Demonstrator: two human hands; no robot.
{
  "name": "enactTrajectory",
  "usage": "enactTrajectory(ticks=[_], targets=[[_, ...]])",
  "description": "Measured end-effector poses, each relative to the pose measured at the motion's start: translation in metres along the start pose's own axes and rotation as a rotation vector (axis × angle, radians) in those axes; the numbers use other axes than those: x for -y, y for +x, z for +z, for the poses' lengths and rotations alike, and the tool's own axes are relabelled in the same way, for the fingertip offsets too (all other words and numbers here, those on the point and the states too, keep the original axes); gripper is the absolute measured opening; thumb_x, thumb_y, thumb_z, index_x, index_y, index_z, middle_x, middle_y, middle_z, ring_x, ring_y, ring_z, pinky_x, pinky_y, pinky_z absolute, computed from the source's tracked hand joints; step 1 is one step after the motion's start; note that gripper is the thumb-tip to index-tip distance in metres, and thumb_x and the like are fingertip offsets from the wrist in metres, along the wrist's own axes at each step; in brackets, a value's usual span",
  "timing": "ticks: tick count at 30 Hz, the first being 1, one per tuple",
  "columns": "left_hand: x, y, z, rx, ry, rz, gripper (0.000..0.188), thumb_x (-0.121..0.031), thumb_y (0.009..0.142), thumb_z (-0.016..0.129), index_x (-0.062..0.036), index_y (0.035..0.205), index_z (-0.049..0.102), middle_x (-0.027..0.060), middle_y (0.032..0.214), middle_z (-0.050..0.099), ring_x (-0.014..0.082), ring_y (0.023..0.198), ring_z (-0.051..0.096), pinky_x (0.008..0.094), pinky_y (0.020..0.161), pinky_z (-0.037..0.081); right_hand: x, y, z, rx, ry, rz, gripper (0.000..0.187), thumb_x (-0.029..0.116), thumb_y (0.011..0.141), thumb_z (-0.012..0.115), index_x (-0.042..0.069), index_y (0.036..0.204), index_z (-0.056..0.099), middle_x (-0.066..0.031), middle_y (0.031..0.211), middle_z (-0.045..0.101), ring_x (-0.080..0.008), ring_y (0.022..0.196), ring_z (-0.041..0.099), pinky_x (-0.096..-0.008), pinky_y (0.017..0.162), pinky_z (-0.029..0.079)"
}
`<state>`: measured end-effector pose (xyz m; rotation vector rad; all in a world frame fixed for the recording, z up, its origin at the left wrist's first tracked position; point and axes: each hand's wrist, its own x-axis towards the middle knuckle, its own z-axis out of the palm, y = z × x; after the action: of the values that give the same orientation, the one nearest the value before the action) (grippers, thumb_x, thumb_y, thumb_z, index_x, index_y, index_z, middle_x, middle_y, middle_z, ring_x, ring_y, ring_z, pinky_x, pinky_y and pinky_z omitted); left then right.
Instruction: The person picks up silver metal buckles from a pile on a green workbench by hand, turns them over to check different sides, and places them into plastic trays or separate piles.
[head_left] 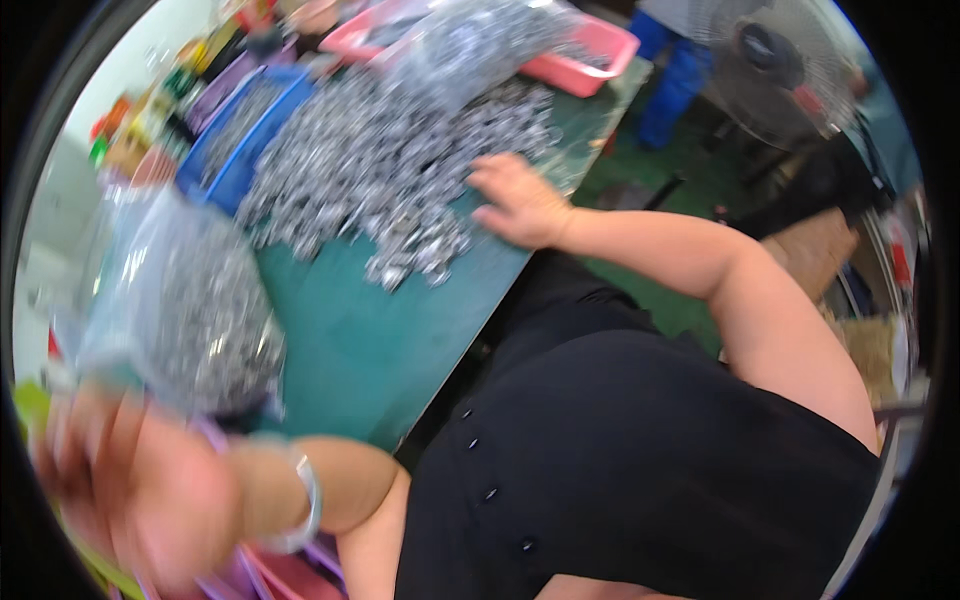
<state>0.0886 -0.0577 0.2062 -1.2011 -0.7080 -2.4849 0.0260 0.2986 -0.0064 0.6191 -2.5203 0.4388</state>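
Observation:
A wide pile of small silvery-grey metal-looking parts (350, 150) covers the far part of the green table; their exact kind is too small to make out. At the pile's right edge my right hand (525, 205) rests on the tabletop, fingers stretched out and apart, holding nothing visible. My left hand (140, 480), a pale bangle on its wrist, is raised at the lower left and smeared by motion. Nearest to it stands a clear plastic bag (205, 300) filled with similar grey parts. Whether the left fingers hold anything does not show.
Beyond the pile, another clear bag (470, 50) of parts lies across pink trays (615, 45). A blue bin (290, 95) of parts stands at the pile's left. Purple and pink containers (270, 575) sit low beside my left arm. A person's blue trousers (670, 80) and a fan (770, 60) are far right.

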Motion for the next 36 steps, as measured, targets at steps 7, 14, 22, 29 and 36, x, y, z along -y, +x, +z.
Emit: enactTrajectory(ticks=[7,14,22,29,36], targets=[[0.123,-0.078,-0.093,-0.357,1.022,-0.543,0.016,-0.01,0.084,0.056,-0.0057,0.098,0.062,0.0011,0.084,0.062,0.0058,0.068,0.053,0.0179,0.058,0.04,-0.004,-0.009,-0.002,-0.024,-0.074,0.017,0.04,0.026,0.082,0.057,0.002,0.112,0.049,-0.0173,0.12,0.045,-0.0368,0.111,0.04,-0.0422,0.096,0.034],[0.154,-0.13,-0.106,0.005,1.326,-0.872,0.023,-0.011,0.076,0.065,0.0001,0.095,0.06,0.0017,0.08,0.059,0.0076,0.068,0.051,0.0214,0.062,0.044,-0.002,-0.008,0.0,-0.038,-0.116,-0.013,0.042,0.028,0.082,0.058,0.003,0.114,0.048,-0.0166,0.121,0.045,-0.036,0.111,0.04,-0.0417,0.095,0.035],[0.174,-0.138,-0.088,0.134,1.669,-0.77,0.012,-0.012,0.073,0.065,-0.0027,0.079,0.06,0.0083,0.07,0.056,0.0166,0.058,0.054,0.0288,0.056,0.044,-0.002,-0.007,-0.004,-0.045,-0.042,-0.016,0.042,0.026,0.081,0.059,0.001,0.113,0.048,-0.017,0.121,0.044,-0.0357,0.111,0.04,-0.0418,0.095,0.034],[0.152,-0.137,-0.089,-0.436,0.714,-0.994,0.011,-0.012,0.086,0.057,-0.0039,0.093,0.055,0.0066,0.087,0.061,0.0122,0.073,0.058,0.0229,0.064,0.047,-0.007,-0.004,-0.007,-0.051,0.09,0.013,0.042,0.019,0.075,0.064,0.003,0.112,0.05,-0.0161,0.121,0.045,-0.0355,0.112,0.04,-0.0422,0.094,0.033],[0.154,-0.138,-0.075,-0.634,0.189,-0.875,0.014,-0.016,0.09,0.051,-0.0043,0.096,0.054,0.0131,0.093,0.062,0.0194,0.079,0.062,0.0283,0.07,0.051,0.003,0.044,-0.015,0.023,0.48,-0.274,0.036,0.009,0.073,0.064,0.004,0.107,0.053,-0.0148,0.114,0.051,-0.0321,0.104,0.048,-0.0392,0.088,0.039]])
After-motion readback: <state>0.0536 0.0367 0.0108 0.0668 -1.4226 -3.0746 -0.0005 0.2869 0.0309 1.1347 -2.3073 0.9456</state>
